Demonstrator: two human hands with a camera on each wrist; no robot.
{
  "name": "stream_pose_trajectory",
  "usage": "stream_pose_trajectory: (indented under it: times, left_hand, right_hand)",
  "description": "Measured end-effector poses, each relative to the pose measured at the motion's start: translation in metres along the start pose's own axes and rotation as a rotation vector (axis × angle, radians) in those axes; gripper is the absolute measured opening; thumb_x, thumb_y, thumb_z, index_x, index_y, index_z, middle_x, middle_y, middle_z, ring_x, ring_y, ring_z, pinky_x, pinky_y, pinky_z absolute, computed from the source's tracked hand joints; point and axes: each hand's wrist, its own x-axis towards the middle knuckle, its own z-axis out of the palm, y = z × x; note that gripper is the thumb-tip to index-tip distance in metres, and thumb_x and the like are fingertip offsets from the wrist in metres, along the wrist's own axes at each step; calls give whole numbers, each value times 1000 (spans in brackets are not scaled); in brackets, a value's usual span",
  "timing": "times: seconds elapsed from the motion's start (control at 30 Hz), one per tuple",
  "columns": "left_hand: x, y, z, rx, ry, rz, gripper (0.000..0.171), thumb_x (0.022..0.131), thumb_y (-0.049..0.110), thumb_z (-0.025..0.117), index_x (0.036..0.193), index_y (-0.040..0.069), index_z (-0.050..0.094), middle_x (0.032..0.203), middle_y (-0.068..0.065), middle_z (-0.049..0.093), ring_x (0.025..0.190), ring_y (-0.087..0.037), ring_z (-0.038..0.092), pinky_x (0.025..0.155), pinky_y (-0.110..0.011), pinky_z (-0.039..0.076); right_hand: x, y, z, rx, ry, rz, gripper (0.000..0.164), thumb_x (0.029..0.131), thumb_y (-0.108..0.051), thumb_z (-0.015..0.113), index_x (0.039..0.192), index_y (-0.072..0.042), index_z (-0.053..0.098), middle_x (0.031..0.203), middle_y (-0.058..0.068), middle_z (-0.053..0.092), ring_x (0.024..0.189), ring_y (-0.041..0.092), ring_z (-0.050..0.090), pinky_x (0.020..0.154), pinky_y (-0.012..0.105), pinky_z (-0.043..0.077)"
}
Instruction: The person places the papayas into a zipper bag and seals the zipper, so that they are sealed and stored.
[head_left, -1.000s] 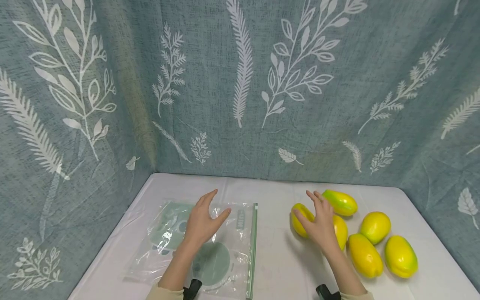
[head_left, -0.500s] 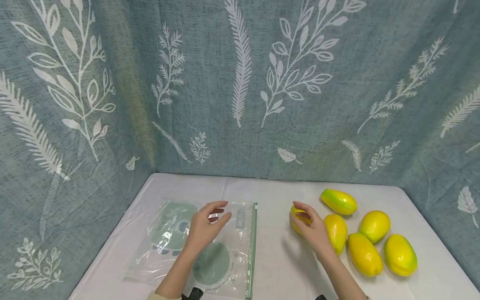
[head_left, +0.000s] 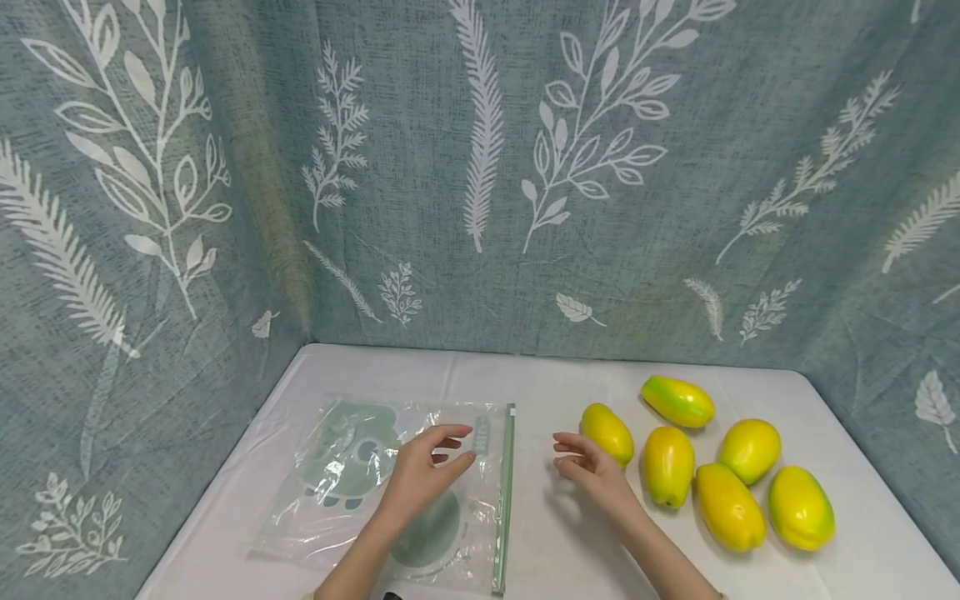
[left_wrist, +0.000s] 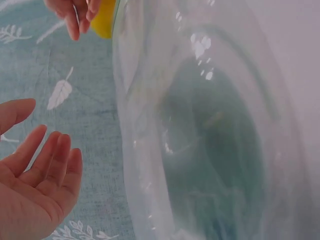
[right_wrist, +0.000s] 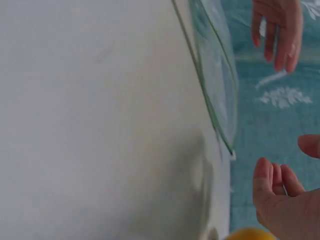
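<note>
A clear plastic zipper bag with a pale green printed pattern lies flat on the left of the table, its green zip edge facing right. Over the bag hovers my left hand, fingers relaxed and bent, holding nothing. My right hand is above the table between the bag and the fruit, loosely curled with nothing in it. Just beyond its knuckles lies a yellow mango-like fruit. Both hands also show in the left wrist view, where the left palm faces the camera.
Several more yellow-green fruits, among them one at the back and one at far right, are spread over the table's right side. A white cloth covers the table. Teal leaf-patterned curtains enclose the back and sides.
My right hand has drawn left and toward me, away from over the fruits, uncovering them. My left hand has lowered and shifted slightly right; the fingers of both have bent more.
</note>
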Motion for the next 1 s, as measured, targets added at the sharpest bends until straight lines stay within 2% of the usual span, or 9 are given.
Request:
stream_pose_trajectory:
  times: [0.23, 0.37, 0.57, 0.8, 1.0]
  left_hand:
    - [-7, 1, 9, 60, -52, 59, 31, 84, 12, 75, 113, 5, 69, 111, -8, 68, 98, -29, 65, 82, -47, 55]
    - [-9, 3, 14, 112, -90, 99, 32, 83, 15, 76, 113, 5, 68, 111, -8, 68, 97, -29, 65, 79, -42, 56]
    - [-14, 4, 21, 156, -127, 113, 33, 82, 16, 76, 112, 4, 68, 110, -8, 68, 95, -27, 65, 76, -34, 56]
    - [-18, -1, 26, 113, -153, 88, 34, 82, 16, 77, 112, 3, 68, 111, -8, 67, 95, -27, 64, 75, -35, 57]
    - [-20, -5, 29, 68, -167, 77, 34, 82, 16, 78, 111, 1, 68, 110, -11, 67, 93, -29, 65, 74, -35, 58]
  right_hand:
    - [-3, 6, 12, 21, -142, 57, 46, 93, -13, 61, 134, 4, 51, 126, 20, 57, 110, 28, 59, 93, 37, 52]
    - [-6, 8, 16, 65, -231, 94, 49, 94, -13, 60, 136, 9, 47, 126, 22, 56, 107, 27, 61, 94, 39, 52]
    - [-7, 12, 23, 135, -352, 141, 51, 94, -11, 60, 136, 12, 44, 123, 17, 60, 105, 23, 63, 95, 35, 51]
    - [-8, 15, 30, 220, -409, 162, 53, 95, -9, 59, 138, 15, 41, 127, 18, 59, 111, 23, 61, 99, 35, 48]
    - [-8, 14, 34, 298, -432, 206, 52, 95, -6, 55, 140, 15, 37, 127, 16, 60, 108, 20, 62, 98, 35, 49]
